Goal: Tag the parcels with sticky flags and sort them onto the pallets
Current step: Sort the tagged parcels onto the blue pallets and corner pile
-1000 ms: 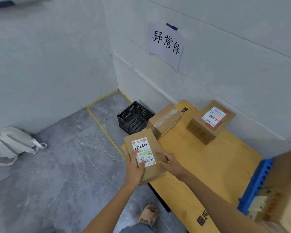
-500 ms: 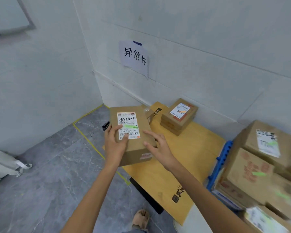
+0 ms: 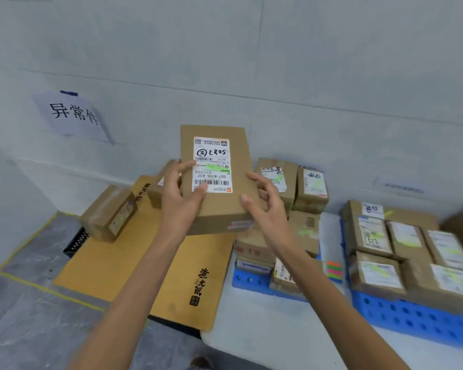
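Note:
I hold a flat cardboard parcel [image 3: 216, 212] up in front of the wall, above the gap between the wooden board pallet [image 3: 112, 265] and the left blue pallet [image 3: 251, 282]. Its white label carries a green sticky flag [image 3: 216, 166]. My left hand [image 3: 178, 201] grips the parcel's left edge, thumb on the label. My right hand [image 3: 263, 209] grips the right edge, thumb on top. A pad of coloured sticky flags [image 3: 334, 272] lies on the white table between the blue pallets.
A taped parcel [image 3: 110, 213] sits on the wooden board, a black crate [image 3: 76, 243] beneath it. Several tagged parcels [image 3: 312, 188] are stacked on the left blue pallet, more on the right blue pallet [image 3: 412, 319]. A paper sign [image 3: 70, 116] hangs on the wall.
Both hands kept hold of the parcel and carried it up and to the right, off the wooden board's side and over toward the blue pallets. My view swung right.

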A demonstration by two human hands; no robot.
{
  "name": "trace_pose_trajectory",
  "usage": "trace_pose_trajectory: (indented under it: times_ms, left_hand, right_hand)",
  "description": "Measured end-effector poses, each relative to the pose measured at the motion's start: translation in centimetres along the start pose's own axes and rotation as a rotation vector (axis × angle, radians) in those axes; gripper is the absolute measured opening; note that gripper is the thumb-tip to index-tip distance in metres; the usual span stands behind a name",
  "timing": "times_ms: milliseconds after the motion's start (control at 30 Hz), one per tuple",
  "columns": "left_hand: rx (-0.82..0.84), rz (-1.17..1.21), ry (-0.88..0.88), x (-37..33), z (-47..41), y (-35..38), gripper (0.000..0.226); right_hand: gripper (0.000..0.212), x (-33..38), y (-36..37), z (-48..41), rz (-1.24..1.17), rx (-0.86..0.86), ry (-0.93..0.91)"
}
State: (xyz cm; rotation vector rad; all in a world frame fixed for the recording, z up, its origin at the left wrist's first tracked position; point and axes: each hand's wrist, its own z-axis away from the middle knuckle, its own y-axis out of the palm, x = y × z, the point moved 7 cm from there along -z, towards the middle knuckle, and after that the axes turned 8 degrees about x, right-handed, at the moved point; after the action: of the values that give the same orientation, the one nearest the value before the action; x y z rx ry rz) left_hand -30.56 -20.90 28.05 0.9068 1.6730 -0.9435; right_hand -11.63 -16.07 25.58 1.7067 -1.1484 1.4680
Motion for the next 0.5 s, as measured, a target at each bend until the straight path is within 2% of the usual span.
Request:
trace_pose_trajectory:
  times_ms: [167,333,500]
  left_hand:
    - [0.197,0.094,0.004,-1.8,-1.5,8.2,0.046]
    - [0.411,0.21,-0.038,-2.3,-2.8,14.6,0.039]
    - [0.602,0.152,-0.106,-0.2,-3.5,20.6,0.037]
  right_hand:
    - [0.034,0.2,-7.6,1.7,0.03,-0.192,0.03]
    - [0.032,0.4,-14.1,2.6,0.095,-0.347,0.085]
    - [0.03,-1.4,-18.3,4.5,0.142,-0.422,0.199]
